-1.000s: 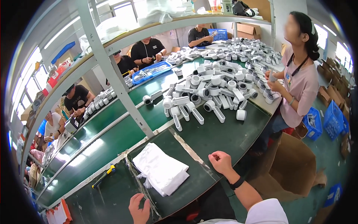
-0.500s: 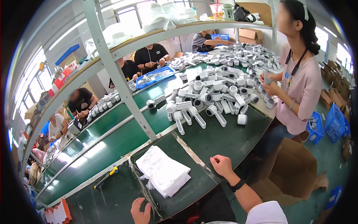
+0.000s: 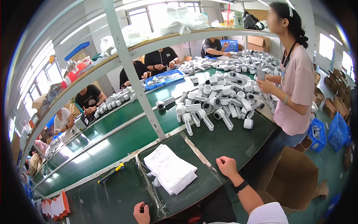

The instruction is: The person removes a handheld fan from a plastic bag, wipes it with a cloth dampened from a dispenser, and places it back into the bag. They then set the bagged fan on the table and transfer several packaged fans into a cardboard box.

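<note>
My right hand [image 3: 226, 167] rests on the dark green tabletop [image 3: 209, 183], closed in a loose fist with nothing showing in it. At the lower edge, my left hand [image 3: 141, 212] is also curled closed at the near edge of the table, and no object shows in it. Between the hands, a stack of white plastic bags [image 3: 169, 168] lies flat on the table, touched by neither. To its left lies a yellow-and-black utility knife [image 3: 111, 173]. Beyond my right hand spreads a large pile of white-and-grey plastic parts with round heads and flat handles [image 3: 223, 93].
A metal post [image 3: 136, 71] stands at the table's far edge and carries a shelf. At right, a person in a pink top [image 3: 296, 82] handles parts beside an open cardboard box [image 3: 294, 175]. Orange-and-white cartons [image 3: 56, 207] are at lower left. Several people sit across the green conveyor [image 3: 93, 149].
The view has shifted slightly, so the scene sits a little farther right. My left hand has curled its fingers in from a more spread pose. My right hand stays a loose fist.
</note>
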`<state>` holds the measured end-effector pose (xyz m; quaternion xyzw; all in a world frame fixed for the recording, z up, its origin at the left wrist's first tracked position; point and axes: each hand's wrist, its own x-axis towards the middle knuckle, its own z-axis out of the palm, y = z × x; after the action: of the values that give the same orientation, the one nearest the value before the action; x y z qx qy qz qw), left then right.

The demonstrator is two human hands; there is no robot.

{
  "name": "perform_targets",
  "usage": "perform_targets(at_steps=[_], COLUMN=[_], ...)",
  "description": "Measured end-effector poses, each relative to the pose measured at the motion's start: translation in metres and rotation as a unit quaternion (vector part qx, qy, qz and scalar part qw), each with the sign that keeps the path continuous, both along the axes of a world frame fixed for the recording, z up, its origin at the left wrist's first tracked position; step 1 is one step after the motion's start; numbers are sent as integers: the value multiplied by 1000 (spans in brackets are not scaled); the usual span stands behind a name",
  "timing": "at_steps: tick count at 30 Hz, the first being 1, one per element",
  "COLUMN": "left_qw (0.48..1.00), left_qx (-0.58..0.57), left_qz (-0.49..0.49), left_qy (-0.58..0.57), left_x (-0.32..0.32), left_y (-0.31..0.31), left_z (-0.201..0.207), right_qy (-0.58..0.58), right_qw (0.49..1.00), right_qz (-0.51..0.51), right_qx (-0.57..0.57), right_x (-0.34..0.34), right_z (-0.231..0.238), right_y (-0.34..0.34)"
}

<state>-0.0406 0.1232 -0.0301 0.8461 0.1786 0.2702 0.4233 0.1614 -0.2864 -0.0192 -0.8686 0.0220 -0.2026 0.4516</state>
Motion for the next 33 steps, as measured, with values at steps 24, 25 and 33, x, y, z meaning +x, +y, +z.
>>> perform_targets(at_steps=[24,25,33], left_qw=[990,990,947], left_qx=[40,40,175], left_qz=[-124,-128,-246], left_qy=[-50,-50,-112], left_x=[26,32,78], left_y=[-26,-32,-66], left_z=[76,84,117], right_qy=[23,22,1], right_qw=[980,980,996], right_qz=[55,51,26], right_qx=[189,189,85], right_x=[-15,-17,-24], right_z=[-6,-10,1], right_y=[21,19,29])
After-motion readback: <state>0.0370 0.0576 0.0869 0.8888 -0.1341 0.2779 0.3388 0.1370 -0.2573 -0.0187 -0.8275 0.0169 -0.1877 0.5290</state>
